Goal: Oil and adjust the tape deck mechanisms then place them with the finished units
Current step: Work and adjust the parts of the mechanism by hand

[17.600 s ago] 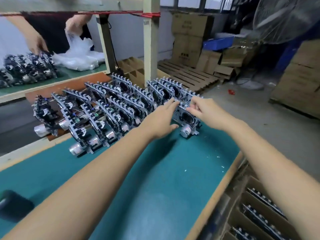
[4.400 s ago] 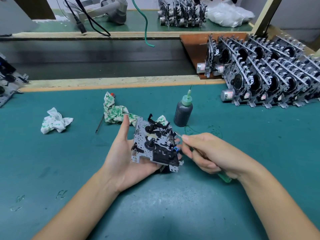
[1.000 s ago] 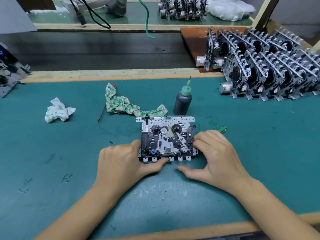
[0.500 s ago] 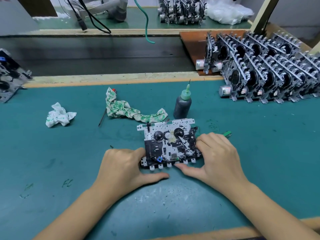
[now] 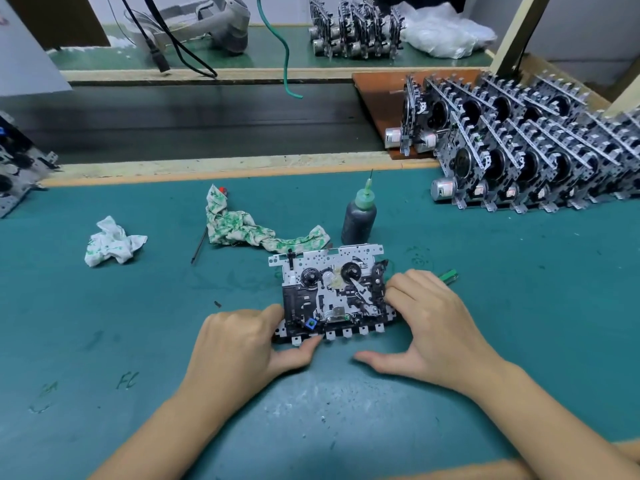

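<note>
Mechanism (image 5: 330,292) flat on the teal mat (image 5: 519,306), reels and levers facing up, tab edge toward the person. Left hand (image 5: 239,344) clamped on the near-left corner: curled fingers over the left edge, thumb tucked under the tab row, holding it. Right hand (image 5: 436,327) on the right side, curled fingertips (image 5: 393,292) pressing the lever area there (thumb stretched out flat along the mat, apart from the plate, not touching it). Whether anything is pinched under those right fingers cannot be told.

Just behind the mechanism, upright: oil bottle (image 5: 358,216), dark body, green nozzle with a thin needle tip. Behind and left of the mechanism, almost touching its far edge: long green-printed rag (image 5: 249,226), with a thin dark rod (image 5: 199,245) lying beside its left end. Further left, well apart: small crumpled wipe (image 5: 112,242). Just right of the mechanism, poking out past the right hand: green tool tip (image 5: 448,274).

Far right and behind the mechanism: finished units (image 5: 526,157), packed on edge in leaning rows, silver motors at the near ends, back rows on a brown board (image 5: 377,91). Beyond the mechanism, across a dark belt (image 5: 207,119): second bench (image 5: 270,50) with another cluster of units (image 5: 356,29), white plastic bags (image 5: 443,32), black cables and a green hose (image 5: 287,57). At the far left edge: more units (image 5: 14,161), partly cut off.
</note>
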`<move>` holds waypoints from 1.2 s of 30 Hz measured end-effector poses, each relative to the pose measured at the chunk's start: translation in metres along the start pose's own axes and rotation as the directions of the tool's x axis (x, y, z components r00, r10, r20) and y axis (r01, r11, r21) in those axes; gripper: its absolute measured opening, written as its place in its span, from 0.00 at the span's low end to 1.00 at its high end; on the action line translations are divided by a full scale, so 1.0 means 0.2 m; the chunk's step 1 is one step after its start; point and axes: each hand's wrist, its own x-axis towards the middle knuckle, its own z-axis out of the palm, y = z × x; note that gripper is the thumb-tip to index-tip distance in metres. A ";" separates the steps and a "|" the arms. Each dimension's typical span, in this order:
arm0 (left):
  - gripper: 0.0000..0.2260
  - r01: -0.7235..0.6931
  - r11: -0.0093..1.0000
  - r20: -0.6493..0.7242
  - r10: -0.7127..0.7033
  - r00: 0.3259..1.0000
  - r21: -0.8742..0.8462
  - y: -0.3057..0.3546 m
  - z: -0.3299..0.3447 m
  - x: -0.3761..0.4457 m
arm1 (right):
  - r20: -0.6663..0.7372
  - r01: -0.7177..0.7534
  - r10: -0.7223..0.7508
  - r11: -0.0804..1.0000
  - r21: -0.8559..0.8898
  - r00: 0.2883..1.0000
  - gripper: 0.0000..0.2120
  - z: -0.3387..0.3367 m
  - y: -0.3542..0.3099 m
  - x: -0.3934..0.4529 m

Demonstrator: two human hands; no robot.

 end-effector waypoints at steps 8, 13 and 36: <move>0.28 0.034 0.999 0.064 -0.034 0.997 -0.001 -0.01 0.00 0.02 | -0.046 -0.008 0.004 0.996 -0.087 0.999 0.22 0.02 0.00 0.00; 0.28 0.167 0.984 0.026 -0.169 0.985 0.066 0.02 0.03 0.02 | -0.033 -0.012 0.013 1.000 0.029 0.999 0.26 0.02 0.00 0.00; 0.23 -0.009 0.999 0.045 0.007 0.999 0.036 -0.04 -0.01 0.03 | -0.087 -0.002 -0.002 0.999 -0.047 0.996 0.26 0.03 0.01 -0.01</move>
